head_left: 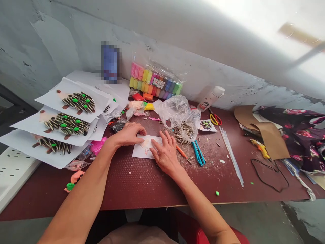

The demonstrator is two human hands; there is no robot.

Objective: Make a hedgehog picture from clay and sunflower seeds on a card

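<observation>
A small white paper lies on the dark red table, with a pale, flat clay-like shape on it. My left hand is at the paper's upper left, thumb and fingers apart, its thumb near the pale shape. On the paper's right side rests my right hand, its fingers spread and holding nothing. Just right of that hand are an orange pen-like tool, a blue cutter and a heap of striped sunflower seeds.
Papers with seed hedgehogs are stacked at left. Behind stand a pack of coloured clay and a white bottle. Rightward lie scissors, glue sticks, a yellow glue gun with a cord, and floral cloth.
</observation>
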